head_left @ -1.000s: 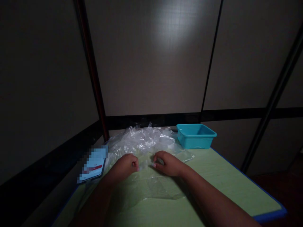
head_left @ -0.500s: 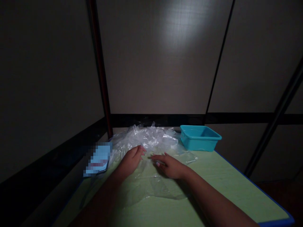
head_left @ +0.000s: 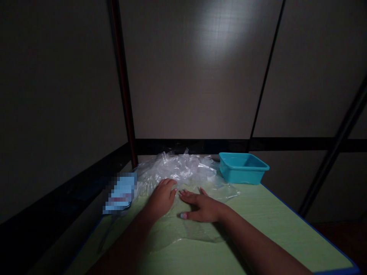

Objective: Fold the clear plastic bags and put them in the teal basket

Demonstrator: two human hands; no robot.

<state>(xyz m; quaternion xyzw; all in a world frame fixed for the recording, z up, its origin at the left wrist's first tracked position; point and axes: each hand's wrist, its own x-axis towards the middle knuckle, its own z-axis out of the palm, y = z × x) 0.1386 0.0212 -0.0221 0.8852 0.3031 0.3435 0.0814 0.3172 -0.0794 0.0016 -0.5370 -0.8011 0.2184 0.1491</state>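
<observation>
A clear plastic sheet or bag [head_left: 197, 229] lies spread on the green table [head_left: 275, 229], and its far part rises into a crumpled, shiny heap [head_left: 183, 166]. My left hand [head_left: 162, 196] rests on the plastic at the near edge of the heap, fingers bent slightly and apart from the thumb. Beside it on the right, my right hand [head_left: 203, 206] lies palm down on the flat part, its fingers spread and the thumb stretched to the left. Neither hand grips anything that I can see.
A turquoise plastic basin [head_left: 243, 173] stands at the table's back right. On the left edge lies a flat light-blue object, blurred by pixels [head_left: 122, 193]. Dark-framed panels [head_left: 189, 76] rise directly behind the table.
My right hand has turned flatter, with its fingers and thumb spread wider apart. My left hand has rolled palm down and its fingers have opened out over the plastic.
</observation>
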